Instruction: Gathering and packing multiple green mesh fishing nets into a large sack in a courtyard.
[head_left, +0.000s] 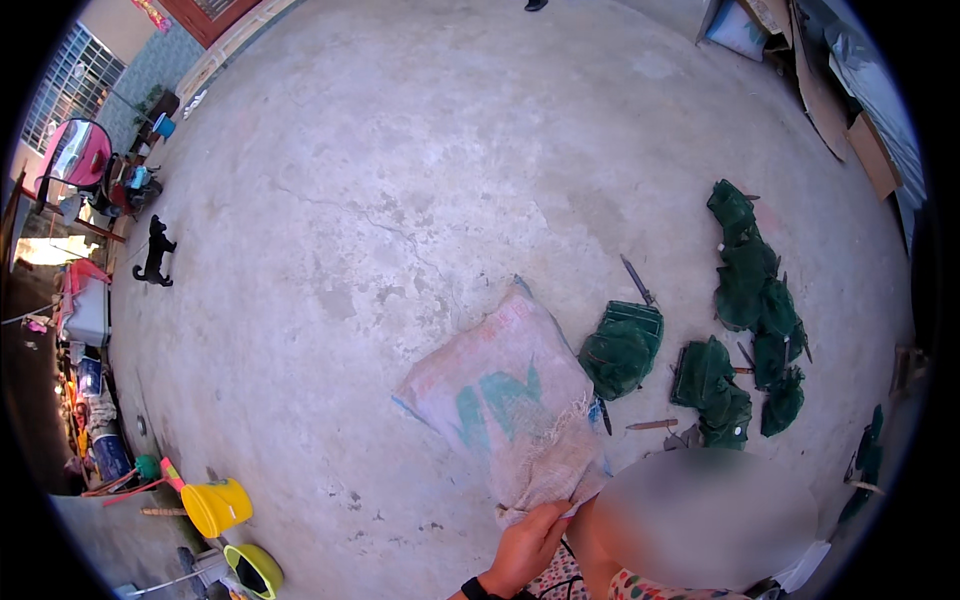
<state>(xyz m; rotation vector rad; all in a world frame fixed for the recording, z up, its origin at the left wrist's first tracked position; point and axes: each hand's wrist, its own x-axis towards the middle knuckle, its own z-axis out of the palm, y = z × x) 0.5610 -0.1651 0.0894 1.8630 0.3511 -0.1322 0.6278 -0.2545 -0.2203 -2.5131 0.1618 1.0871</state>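
Note:
A worn woven sack (517, 390) with a faded green print lies on the concrete floor, its gathered end towards me. My left hand (531, 536), with a black band at the wrist, grips the frayed edge of that end. A bare forearm (589, 529) reaches the sack's edge just to the right. Its hand is hidden, so I cannot tell what my right hand does. Close to the sack's right side lies a dark green mesh bundle (621, 352). Farther right are several more green mesh bundles (742, 285), with thin stakes among them. A blurred oval hides the area at lower right.
A pointed stick (651, 424) and a dark stake (637, 279) lie on the floor. At left stand a black dog (155, 251), a yellow bucket (216, 507) and a yellow-green basin (255, 570). Cardboard sheets (814, 82) lean at upper right. A dark shoe (535, 4) shows at the top.

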